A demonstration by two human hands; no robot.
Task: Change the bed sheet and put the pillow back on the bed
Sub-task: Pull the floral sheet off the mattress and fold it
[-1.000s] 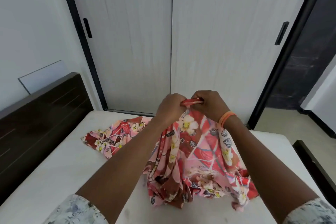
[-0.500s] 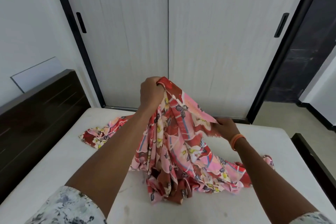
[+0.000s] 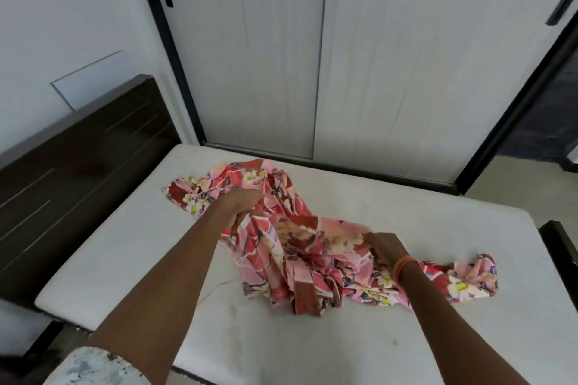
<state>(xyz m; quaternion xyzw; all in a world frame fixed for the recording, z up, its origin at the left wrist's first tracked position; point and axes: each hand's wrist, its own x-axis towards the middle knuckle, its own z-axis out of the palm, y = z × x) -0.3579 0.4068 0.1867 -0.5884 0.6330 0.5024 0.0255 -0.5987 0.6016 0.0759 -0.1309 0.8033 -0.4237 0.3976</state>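
Two bare hands reach out over a bed in the single head view; both grip one crumpled sheet (image 3: 300, 247), printed with pink, red and white flowers, which lies bunched across the middle of a bare white mattress (image 3: 131, 259). The left hand (image 3: 240, 206) sits farther from the viewer, its fingers curled round a gathered fold of the sheet near that fold's upper end; the right hand (image 3: 386, 248) is nearer and lower, its fingers and thumb pinching an edge of the cloth, with an orange band (image 3: 403, 266) on the wrist. One end of the sheet trails toward the dark wooden headboard (image 3: 72, 166) on the left; the other end lies in a heap on the mattress to the right of the right wrist. A pale patterned sleeve (image 3: 93, 366) shows at the lower left. Beyond the bed stand pale sliding wardrobe doors (image 3: 391, 56) with black frames and black handles; a plain white wall (image 3: 62, 9) rises behind the headboard.
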